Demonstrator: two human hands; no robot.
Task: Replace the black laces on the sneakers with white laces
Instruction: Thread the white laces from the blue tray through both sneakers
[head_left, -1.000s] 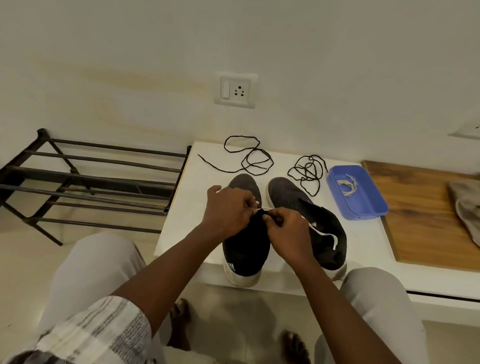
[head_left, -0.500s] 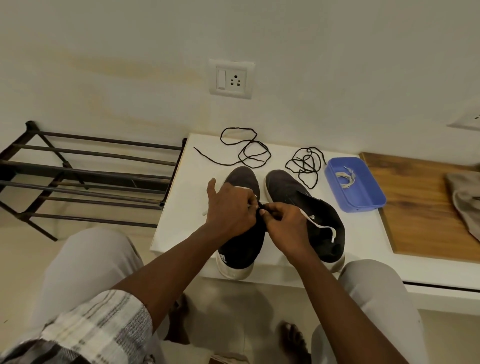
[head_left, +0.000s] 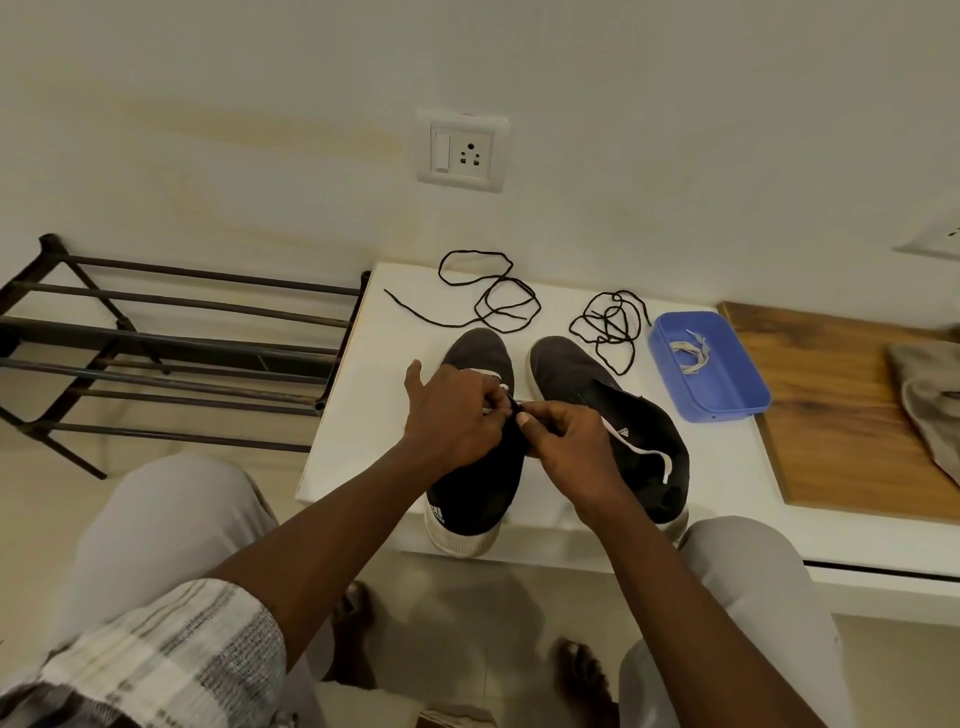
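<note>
Two dark sneakers stand side by side on a white table (head_left: 353, 415), heels toward me. Over the left sneaker (head_left: 475, 483) my left hand (head_left: 454, 415) and my right hand (head_left: 569, 447) meet at the eyelets, fingers curled and pinching a white lace (head_left: 644, 456). Its loose end trails over the right sneaker (head_left: 587, 384). A bit of white lace shows across the left sneaker near its toe. Two removed black laces (head_left: 493, 296) (head_left: 608, 327) lie tangled behind the sneakers.
A blue tray (head_left: 727, 400) with another white lace (head_left: 688, 353) sits right of the sneakers. A wooden board (head_left: 831, 415) with a grey cloth (head_left: 930, 395) lies further right. A dark metal rack (head_left: 171, 358) stands left of the table. My knees flank the table's front edge.
Both hands have stayed together over the left sneaker, working the white lace at the eyelets with small finger movements. The camera has tilted slightly.
</note>
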